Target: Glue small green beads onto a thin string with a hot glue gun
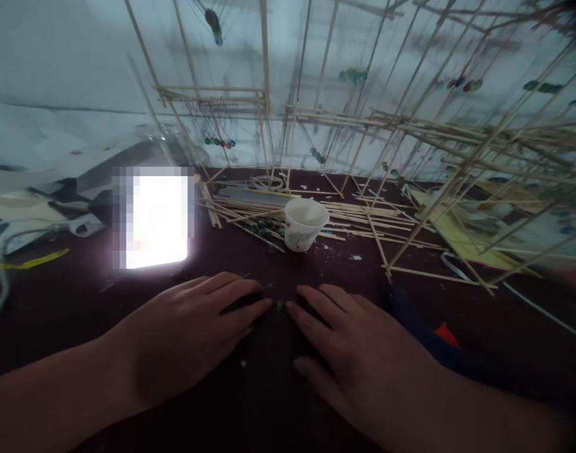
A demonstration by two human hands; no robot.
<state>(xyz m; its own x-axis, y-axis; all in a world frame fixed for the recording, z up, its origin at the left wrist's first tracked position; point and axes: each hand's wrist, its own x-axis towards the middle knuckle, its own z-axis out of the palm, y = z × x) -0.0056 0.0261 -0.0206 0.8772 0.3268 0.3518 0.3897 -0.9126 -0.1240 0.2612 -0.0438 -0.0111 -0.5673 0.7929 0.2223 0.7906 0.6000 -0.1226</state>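
Observation:
Both hands rest palm down on a dark table (264, 390). My left hand (197, 314) has its fingers stretched toward the middle, with nothing in them. Opposite it, my right hand (337, 333) also lies with fingers apart and holds nothing. A small greenish marble (280, 306) sits on the table between the two index fingertips; whether either finger touches it I cannot tell. Beyond the hands stands a white paper cup (306, 223) with printed marks. Several dark marbles (264, 224) lie to the cup's left among thin wooden sticks (250, 214).
Stick frames (372, 233) with marbles (219, 143) hanging on threads rise behind and to the right. A bright, blurred-out screen (160, 220) stands at left. A white cable (4, 283), yellow paper (467, 236) and an orange object (447, 336) lie around.

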